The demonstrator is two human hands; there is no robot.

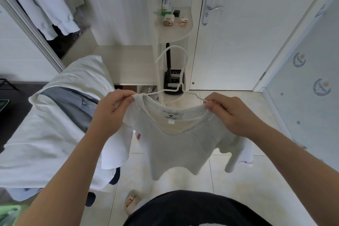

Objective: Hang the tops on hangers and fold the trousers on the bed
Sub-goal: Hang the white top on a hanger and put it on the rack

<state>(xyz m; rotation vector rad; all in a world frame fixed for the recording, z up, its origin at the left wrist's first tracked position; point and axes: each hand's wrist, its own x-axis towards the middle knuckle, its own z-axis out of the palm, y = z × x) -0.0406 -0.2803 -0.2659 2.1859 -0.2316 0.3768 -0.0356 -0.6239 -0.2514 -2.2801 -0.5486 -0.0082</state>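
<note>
I hold a small light grey top (174,150) up in front of me, its neck label facing me. A white hanger (178,64) sits inside the neck opening, its hook rising above the collar. My left hand (111,110) pinches the top's left shoulder over the hanger's arm. My right hand (231,112) pinches the right shoulder together with the hanger's other arm. On the bed (36,152) to my left lie a white garment (119,150) with a red mark and grey-blue trousers (73,102).
An open wardrobe (45,11) with hanging white clothes stands at the upper left. A corner shelf (174,29) holds small boxes and a charger. A white door (247,29) with a handle is ahead on the right. Tiled floor lies below.
</note>
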